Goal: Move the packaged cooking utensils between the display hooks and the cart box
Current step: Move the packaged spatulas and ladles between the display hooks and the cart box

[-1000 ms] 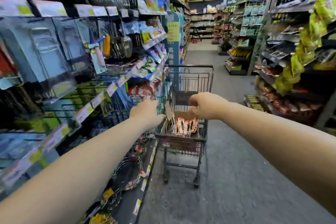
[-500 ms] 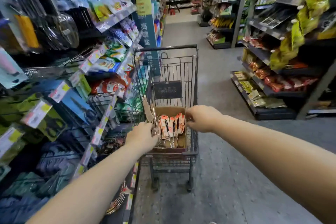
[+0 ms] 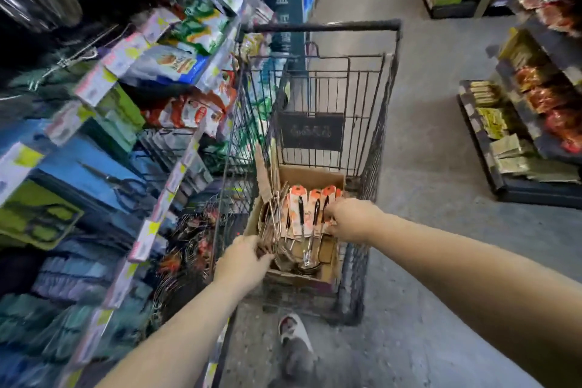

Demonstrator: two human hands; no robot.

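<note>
Both hands down in the cardboard box point(image 3: 315, 175) sitting in the shopping cart point(image 3: 321, 25)! Right hand point(image 3: 352, 219) pinches the orange-carded utensil packs point(image 3: 310, 211) standing in the box. Left hand point(image 3: 242, 261) curls round the brown-backed packs point(image 3: 271, 230) at the box's left side, display shelves point(image 3: 151, 224) just beside.

The cards point(image 3: 310, 198) were orange and white — the box point(image 3: 315, 175) brown, the cart point(image 3: 321, 27) black, the floor point(image 3: 434, 173) grey.
</note>
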